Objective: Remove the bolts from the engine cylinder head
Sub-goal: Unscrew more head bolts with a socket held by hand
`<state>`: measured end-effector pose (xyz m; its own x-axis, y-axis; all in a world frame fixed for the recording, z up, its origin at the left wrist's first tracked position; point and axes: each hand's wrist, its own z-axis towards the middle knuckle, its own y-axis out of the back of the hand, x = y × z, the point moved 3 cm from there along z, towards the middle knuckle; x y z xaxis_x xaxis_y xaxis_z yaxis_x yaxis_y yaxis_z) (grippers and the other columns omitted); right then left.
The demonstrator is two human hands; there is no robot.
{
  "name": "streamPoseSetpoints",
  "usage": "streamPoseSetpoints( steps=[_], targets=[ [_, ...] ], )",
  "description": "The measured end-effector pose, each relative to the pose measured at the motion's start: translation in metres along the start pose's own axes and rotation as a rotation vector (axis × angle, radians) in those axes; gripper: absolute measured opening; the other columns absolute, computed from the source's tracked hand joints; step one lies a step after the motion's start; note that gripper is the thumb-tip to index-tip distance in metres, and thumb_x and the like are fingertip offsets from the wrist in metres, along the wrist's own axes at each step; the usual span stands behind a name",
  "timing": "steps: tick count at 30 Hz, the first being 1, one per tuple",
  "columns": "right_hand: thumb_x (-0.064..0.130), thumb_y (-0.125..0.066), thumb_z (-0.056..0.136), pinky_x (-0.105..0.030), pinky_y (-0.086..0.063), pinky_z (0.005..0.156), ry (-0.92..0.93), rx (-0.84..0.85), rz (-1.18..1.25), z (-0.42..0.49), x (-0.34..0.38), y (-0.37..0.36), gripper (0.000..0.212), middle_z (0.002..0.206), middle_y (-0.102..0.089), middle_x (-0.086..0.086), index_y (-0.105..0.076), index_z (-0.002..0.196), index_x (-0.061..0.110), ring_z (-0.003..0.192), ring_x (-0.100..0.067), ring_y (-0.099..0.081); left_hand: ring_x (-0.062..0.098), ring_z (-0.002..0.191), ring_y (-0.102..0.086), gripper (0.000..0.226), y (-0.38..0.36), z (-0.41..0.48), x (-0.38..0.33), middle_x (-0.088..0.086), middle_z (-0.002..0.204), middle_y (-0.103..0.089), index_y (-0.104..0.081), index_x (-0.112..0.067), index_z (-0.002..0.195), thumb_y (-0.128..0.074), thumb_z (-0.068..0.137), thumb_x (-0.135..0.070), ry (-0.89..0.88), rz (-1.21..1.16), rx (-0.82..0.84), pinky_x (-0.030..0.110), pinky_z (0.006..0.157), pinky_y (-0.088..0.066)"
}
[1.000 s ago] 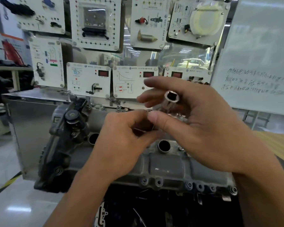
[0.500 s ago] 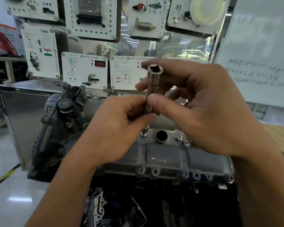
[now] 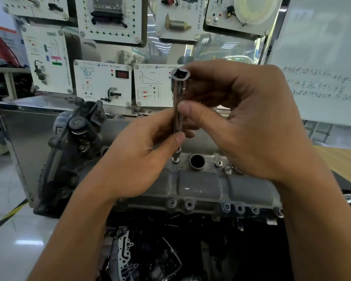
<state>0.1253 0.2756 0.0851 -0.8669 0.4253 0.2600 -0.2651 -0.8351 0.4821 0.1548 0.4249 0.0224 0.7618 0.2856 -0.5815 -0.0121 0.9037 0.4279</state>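
A grey engine cylinder head (image 3: 201, 187) lies across the middle of the view. A long chrome socket extension (image 3: 178, 94) stands upright, its lower tip seated on a bolt (image 3: 175, 159) at the top edge of the head. My right hand (image 3: 247, 118) pinches the upper part of the tool between thumb and fingers. My left hand (image 3: 134, 159) pinches its lower shaft. Two more bolts (image 3: 218, 164) sit to the right of a round open hole (image 3: 197, 161). Several bolts line the front flange (image 3: 239, 208).
A dark timing cover (image 3: 75, 142) closes the head's left end. Behind stand white training panels (image 3: 102, 82) and a metal cabinet (image 3: 28, 118). A whiteboard (image 3: 322, 67) stands at the right, above a wooden tabletop (image 3: 342, 161). Dark engine parts (image 3: 150, 250) hang below.
The tool went from tilted, held up between both hands, to upright, and its tip came down onto the bolt. Both hands kept their grip. The camera view shifted slightly.
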Motion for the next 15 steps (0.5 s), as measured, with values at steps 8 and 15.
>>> streamPoseSetpoints(
  steps=[8, 15],
  targets=[
    [0.025, -0.086, 0.075, -0.025, -0.059, 0.065, -0.044, -0.093, -0.011, 0.0, 0.008, 0.0, 0.03, 0.078, -0.074, 0.003, -0.076, 0.097, 0.009, 0.072, -0.009, -0.071, 0.003, 0.065, -0.068, 0.019, -0.016, -0.002, -0.014, -0.015, 0.071, -0.071, -0.066, -0.037, 0.079, -0.081, 0.069, -0.032, -0.065, 0.145, -0.517, 0.012, 0.06, -0.05],
    [0.007, -0.069, 0.09, -0.02, -0.057, 0.084, -0.099, 0.024, 0.117, -0.004, -0.004, 0.001, 0.051, 0.107, -0.073, 0.004, -0.052, 0.139, 0.002, 0.097, 0.001, -0.07, 0.005, 0.112, -0.066, 0.035, -0.013, -0.001, -0.002, -0.011, 0.116, -0.073, -0.063, -0.014, 0.127, -0.062, 0.093, -0.012, -0.007, -0.051, -0.114, 0.029, 0.097, -0.054]
  ],
)
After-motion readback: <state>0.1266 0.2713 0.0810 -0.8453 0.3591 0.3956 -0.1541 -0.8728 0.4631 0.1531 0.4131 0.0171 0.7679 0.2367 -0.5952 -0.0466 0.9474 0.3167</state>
